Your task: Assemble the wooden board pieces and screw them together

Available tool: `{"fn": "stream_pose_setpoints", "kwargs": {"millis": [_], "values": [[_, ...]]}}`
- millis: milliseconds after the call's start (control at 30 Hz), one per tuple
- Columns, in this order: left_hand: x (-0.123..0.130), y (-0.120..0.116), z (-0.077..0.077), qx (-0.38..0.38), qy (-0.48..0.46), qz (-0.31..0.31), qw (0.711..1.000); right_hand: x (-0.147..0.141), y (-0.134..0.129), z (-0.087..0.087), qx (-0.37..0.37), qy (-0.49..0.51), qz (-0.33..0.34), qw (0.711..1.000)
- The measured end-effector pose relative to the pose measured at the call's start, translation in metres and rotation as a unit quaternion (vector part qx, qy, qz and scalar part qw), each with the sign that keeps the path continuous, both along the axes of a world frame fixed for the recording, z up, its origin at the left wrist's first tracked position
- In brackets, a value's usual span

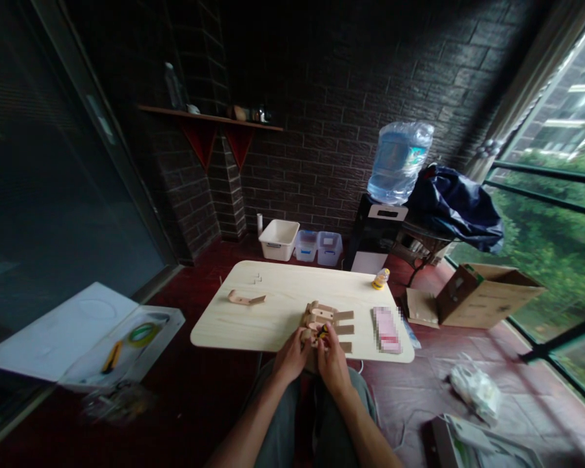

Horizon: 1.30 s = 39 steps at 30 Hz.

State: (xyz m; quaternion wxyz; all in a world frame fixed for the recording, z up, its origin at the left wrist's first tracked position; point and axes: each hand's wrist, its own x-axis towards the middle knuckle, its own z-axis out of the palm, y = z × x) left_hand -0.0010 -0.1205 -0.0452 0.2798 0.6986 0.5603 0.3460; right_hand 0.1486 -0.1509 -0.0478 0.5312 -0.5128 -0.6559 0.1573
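Note:
At the near edge of the table, my left hand (292, 356) is closed with its fingertips on a wooden rack (316, 313) made of light-brown pieces with several arms pointing right. Close beside it, my right hand (332, 357) is closed around a small black-and-yellow tool (324, 330), perhaps a screwdriver; its tip is hidden by the fingers and wood. Farther left on the table lies a separate wooden hook piece (244, 299), with one rounded end and one raised arm. Several small metal screws (258, 279) stand near the back left.
The pale table (214, 328) carries a yellow-capped bottle (381, 279) and a blurred pink item (387, 329) on the right. An open white box (146, 351) lies left. Plastic bins (279, 242), a water dispenser (377, 227) and a cardboard box (487, 296) stand beyond.

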Motion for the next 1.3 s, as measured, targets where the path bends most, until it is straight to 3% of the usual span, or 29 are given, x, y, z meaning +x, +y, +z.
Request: {"fn": "stream_pose_setpoints", "kwargs": {"millis": [233,500,733,1100,1300], "values": [[0.0,0.0,0.005,-0.009,0.026,0.004,1.0,0.004,0.007,0.006,-0.003,-0.008,0.026,1.0],[0.007,-0.001,0.001,0.015,0.026,0.022,0.999,0.008,0.009,-0.01,0.016,-0.006,-0.02,1.0],[0.006,0.003,0.006,0.005,-0.002,-0.014,1.0,0.005,0.008,-0.009,0.043,-0.03,-0.037,0.998],[-0.006,0.026,-0.007,-0.019,0.03,-0.054,0.998,0.011,0.019,-0.02,0.048,-0.023,-0.02,0.998],[0.0,0.029,-0.011,0.032,0.038,-0.035,0.998,0.012,0.029,-0.011,0.048,-0.043,0.007,0.998]]}}
